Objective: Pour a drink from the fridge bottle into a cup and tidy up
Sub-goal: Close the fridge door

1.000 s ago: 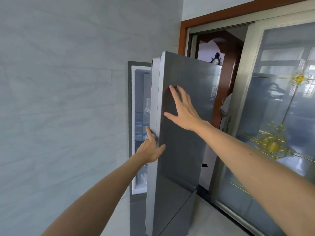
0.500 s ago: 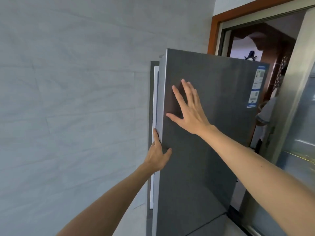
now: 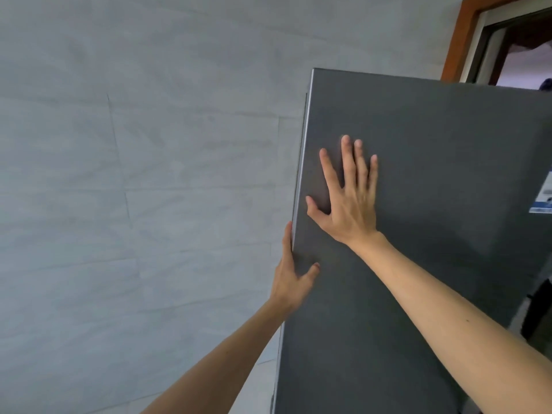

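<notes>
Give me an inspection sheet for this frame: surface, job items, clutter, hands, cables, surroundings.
Surface: no table or counter in view.
Job's things: grey fridge door fills the right side; no gap or interior visible at its left edge; bottle and cup not seen.
Clutter: nothing seen.
Grippers: right hand flat on the door front, fingers spread; left hand on the door's left edge, thumb on the front.
Cables: nothing seen.
Surroundings: pale tiled wall left; wooden door frame top right; label sticker at the door's right.

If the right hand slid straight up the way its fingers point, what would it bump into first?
Probably nothing. The right hand lies flat on the grey fridge door, fingers pointing up. Only bare door lies above, up to its top edge; the sticker sits off to the right.
</notes>
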Tool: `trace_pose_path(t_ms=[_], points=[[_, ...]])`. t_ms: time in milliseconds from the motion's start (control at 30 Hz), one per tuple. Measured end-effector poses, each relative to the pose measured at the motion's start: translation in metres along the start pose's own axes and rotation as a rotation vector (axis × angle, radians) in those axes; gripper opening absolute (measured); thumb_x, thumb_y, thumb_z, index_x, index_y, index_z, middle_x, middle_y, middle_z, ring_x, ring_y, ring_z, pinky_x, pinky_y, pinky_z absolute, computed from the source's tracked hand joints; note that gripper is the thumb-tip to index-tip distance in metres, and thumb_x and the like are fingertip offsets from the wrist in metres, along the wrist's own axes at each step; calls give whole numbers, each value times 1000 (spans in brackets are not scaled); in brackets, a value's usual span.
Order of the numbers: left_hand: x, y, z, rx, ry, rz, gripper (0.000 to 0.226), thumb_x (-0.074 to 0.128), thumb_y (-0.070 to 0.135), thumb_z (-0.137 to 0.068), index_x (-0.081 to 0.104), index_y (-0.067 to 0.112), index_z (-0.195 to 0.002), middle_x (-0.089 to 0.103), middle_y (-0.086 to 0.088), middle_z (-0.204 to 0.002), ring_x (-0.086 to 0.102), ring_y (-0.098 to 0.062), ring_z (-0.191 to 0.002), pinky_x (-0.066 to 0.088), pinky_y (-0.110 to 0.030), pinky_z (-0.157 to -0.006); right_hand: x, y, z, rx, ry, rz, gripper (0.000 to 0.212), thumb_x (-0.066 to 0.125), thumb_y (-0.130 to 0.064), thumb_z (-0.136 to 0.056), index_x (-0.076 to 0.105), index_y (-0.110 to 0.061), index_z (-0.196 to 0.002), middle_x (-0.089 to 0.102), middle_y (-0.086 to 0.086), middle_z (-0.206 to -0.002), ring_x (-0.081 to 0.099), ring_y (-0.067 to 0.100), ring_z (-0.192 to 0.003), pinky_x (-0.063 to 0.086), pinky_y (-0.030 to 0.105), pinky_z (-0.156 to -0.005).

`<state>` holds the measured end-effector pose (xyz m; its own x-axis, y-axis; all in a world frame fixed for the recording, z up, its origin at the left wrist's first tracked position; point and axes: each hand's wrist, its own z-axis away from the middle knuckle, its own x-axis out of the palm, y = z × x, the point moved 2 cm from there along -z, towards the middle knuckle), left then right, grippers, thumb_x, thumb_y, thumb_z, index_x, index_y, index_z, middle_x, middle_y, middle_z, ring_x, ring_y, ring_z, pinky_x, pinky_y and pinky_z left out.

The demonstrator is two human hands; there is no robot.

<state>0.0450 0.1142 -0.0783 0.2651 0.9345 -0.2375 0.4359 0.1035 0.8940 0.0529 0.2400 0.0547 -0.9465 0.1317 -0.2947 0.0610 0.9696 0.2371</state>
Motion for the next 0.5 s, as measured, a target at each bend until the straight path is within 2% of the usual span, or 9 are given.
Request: trace_pose_path(t_ms=[67,133,200,300,400,500], points=[[2,-5,-6,-3,18,17,94,62,19,-92,-2,53,-152,30,57,-126,46,26,-108,43,-9,-91,8,0,-2,1,-3,1,80,53,-52,-87,28,-15,-154,18,24,-159,13,41,-148,9,62,-118],[4,-9,-13,12,25,31,94,63,17,-92,-1,49,-153,23,65,-124,38,33,-112,38,-3,-91,15,1,-4,4,-3,15,80,53,-51,-87,29,-16,-154,19,24,-159,14,41,-148,10,62,-117],[4,-13,-21,31,33,45,94,63,16,-93,-1,45,-155,20,65,-127,32,33,-119,36,0,-93,23,1,-5,0,-1,37,78,52,-51,-87,29,-18,-154,20,24,-159,15,42,-148,11,63,-117],[6,-18,-30,43,66,70,89,64,13,-93,5,40,-155,25,55,-138,32,26,-127,35,-1,-95,34,3,-8,-18,-1,51,73,51,-50,-89,31,-23,-153,20,26,-158,16,43,-147,11,63,-116],[7,-25,-42,42,104,95,82,65,14,-92,15,39,-153,36,29,-149,39,12,-133,38,-10,-101,45,4,-11,-25,-2,67,71,50,-50,-89,31,-26,-153,19,26,-158,16,44,-147,11,63,-116],[7,-30,-54,31,111,95,81,66,19,-90,18,39,-152,42,25,-148,44,9,-131,41,-17,-103,57,5,-14,-20,-13,84,70,48,-50,-90,29,-27,-154,19,26,-158,15,43,-148,10,63,-117]])
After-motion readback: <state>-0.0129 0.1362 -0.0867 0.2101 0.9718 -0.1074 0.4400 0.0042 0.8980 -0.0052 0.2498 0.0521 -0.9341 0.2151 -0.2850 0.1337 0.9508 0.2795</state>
